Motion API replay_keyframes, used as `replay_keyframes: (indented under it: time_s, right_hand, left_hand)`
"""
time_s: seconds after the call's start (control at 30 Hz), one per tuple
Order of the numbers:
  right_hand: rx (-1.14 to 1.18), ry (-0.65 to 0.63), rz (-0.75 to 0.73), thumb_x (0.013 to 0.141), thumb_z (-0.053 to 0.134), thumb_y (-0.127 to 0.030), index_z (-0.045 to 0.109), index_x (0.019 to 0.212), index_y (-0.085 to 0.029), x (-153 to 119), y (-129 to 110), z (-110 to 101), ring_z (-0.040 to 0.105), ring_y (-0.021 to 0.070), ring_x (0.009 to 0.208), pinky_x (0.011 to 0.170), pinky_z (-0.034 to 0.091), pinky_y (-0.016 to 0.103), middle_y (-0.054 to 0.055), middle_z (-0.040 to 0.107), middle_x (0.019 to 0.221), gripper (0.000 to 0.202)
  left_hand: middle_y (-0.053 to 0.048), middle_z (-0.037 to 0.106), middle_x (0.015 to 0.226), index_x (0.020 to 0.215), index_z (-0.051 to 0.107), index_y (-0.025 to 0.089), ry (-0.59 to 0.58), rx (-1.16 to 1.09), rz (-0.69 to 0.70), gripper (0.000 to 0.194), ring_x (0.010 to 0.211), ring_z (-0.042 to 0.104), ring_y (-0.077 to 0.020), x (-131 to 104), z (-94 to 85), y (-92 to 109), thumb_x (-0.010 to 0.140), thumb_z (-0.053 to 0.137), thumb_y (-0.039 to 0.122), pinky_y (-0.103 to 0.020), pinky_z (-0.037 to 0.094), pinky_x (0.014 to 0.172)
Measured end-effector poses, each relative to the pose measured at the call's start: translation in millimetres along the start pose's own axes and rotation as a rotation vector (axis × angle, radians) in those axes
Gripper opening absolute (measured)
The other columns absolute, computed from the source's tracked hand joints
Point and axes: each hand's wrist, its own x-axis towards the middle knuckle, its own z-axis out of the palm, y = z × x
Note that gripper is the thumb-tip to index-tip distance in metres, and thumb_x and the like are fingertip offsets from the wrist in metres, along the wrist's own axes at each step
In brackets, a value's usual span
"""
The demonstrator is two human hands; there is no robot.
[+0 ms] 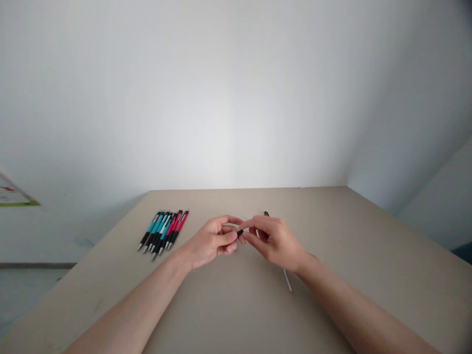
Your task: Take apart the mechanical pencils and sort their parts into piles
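A small black piece (pixel 240 232), seemingly part of a pen, sits between my two hands over the middle of the table. My left hand (pixel 214 239) pinches its left end with thumb and fingers, the other fingers curled. At its right end, the thumb and forefinger of my right hand (pixel 275 239) close on it. Behind my right hand lies a pen part with a black and red end (pixel 266 214); its middle is hidden. A thin white refill (pixel 287 280) shows below that hand. Whether the two are joined cannot be seen.
Several pens (pixel 162 233) with blue, red or white barrels and black grips lie side by side at the left of the beige table (pixel 228 309). A pale wall (pixel 232 98) rises behind the table. A green-edged sheet (pixel 16 194) hangs at far left.
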Motion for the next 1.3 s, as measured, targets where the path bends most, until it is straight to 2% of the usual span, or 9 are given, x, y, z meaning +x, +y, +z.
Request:
replay_keyframes:
  time_s: [0.1, 0.2, 0.37, 0.5, 0.63, 0.87, 1.13, 1.3]
  right_hand:
    - [-0.006, -0.026, -0.023, 0.087, 0.053, -0.023, 0.067, 0.091, -0.018, 1.8, -1.2, -0.4, 0.046, 0.009, 0.056, 0.056, 0.036, 0.021, 0.001, 0.062, 0.071, 0.015]
    - [-0.035, 0.014, -0.014, 0.088, 0.052, -0.024, 0.066, 0.085, -0.018, 2.4, -0.6, -1.0, 0.048, 0.0096, 0.058, 0.057, 0.036, 0.022, 0.002, 0.062, 0.07, 0.016]
    - [-0.08, 0.175, 0.072, 0.088, 0.052, -0.028, 0.065, 0.083, -0.018, 1.4, 1.9, -0.9, 0.048, 0.0096, 0.055, 0.057, 0.036, 0.022, 0.001, 0.061, 0.068, 0.017]
    - [-0.078, 0.101, 0.13, 0.084, 0.056, -0.027, 0.065, 0.083, -0.019, 0.0, 1.2, 3.3, 0.048, 0.0084, 0.051, 0.054, 0.036, 0.021, -0.001, 0.063, 0.067, 0.011]
    - [-0.069, 0.04, 0.17, 0.082, 0.057, -0.023, 0.064, 0.082, -0.02, -0.3, -0.8, 9.2, 0.051, 0.008, 0.051, 0.053, 0.037, 0.02, -0.002, 0.065, 0.07, 0.007]
    - [-0.028, 0.037, 0.202, 0.081, 0.057, -0.022, 0.064, 0.085, -0.02, 0.6, -1.5, 10.9, 0.052, 0.0082, 0.052, 0.054, 0.039, 0.021, -0.001, 0.067, 0.075, 0.008]
    - [0.203, 0.021, 0.385, 0.079, 0.059, -0.029, 0.064, 0.088, -0.019, 0.6, 3.4, 17.3, 0.052, 0.0088, 0.055, 0.054, 0.04, 0.021, -0.001, 0.065, 0.075, 0.015]
    - [0.294, 0.091, 0.472, 0.077, 0.06, -0.031, 0.065, 0.088, -0.016, 3.6, 4.6, 16.4, 0.048, 0.0078, 0.05, 0.049, 0.038, 0.021, -0.001, 0.06, 0.066, 0.02]
  left_hand:
    - [-0.006, 0.061, 0.081, 0.106, 0.056, 0.015, -0.03, 0.029, -0.004, 0.029, 0.054, 0.046, -0.0061, 0.4, -0.1, -1.8, 0.08, 0.066, 0.023, -0.022, 0.028, 0.053]
    - [-0.007, 0.062, 0.079, 0.103, 0.057, 0.013, -0.001, 0.048, -0.017, 0.026, 0.053, 0.047, -0.0065, 0.7, -1.4, -3.8, 0.082, 0.064, 0.026, -0.022, 0.029, 0.052]
    - [-0.007, 0.064, 0.075, 0.092, 0.061, 0.01, 0.142, 0.077, 0.037, 0.021, 0.05, 0.046, -0.0058, 2.3, -1.0, -3.1, 0.08, 0.065, 0.026, -0.021, 0.028, 0.05]
    - [-0.006, 0.064, 0.071, 0.086, 0.062, 0.01, 0.257, 0.071, 0.123, 0.019, 0.051, 0.048, -0.0068, 3.3, 0.6, -0.8, 0.078, 0.067, 0.025, -0.021, 0.03, 0.051]
    - [-0.002, 0.059, 0.062, 0.084, 0.062, 0.011, 0.219, 0.066, 0.171, 0.016, 0.052, 0.049, -0.0076, 2.9, 0.6, -1.2, 0.079, 0.067, 0.025, -0.021, 0.032, 0.053]
    - [-0.002, 0.058, 0.063, 0.089, 0.064, 0.011, 0.159, 0.063, 0.179, 0.017, 0.053, 0.05, -0.0083, 2.0, -1.1, -2.4, 0.081, 0.065, 0.027, -0.022, 0.033, 0.053]
    - [-0.003, 0.06, 0.065, 0.083, 0.063, 0.01, 0.258, 0.057, 0.183, 0.019, 0.051, 0.051, -0.0083, 3.8, 2.6, 0.0, 0.079, 0.066, 0.029, -0.021, 0.034, 0.05]
    - [-0.004, 0.062, 0.068, 0.085, 0.064, 0.009, 0.286, 0.026, 0.189, 0.02, 0.053, 0.053, -0.0092, 4.6, 2.0, -0.5, 0.078, 0.067, 0.027, -0.021, 0.038, 0.052]
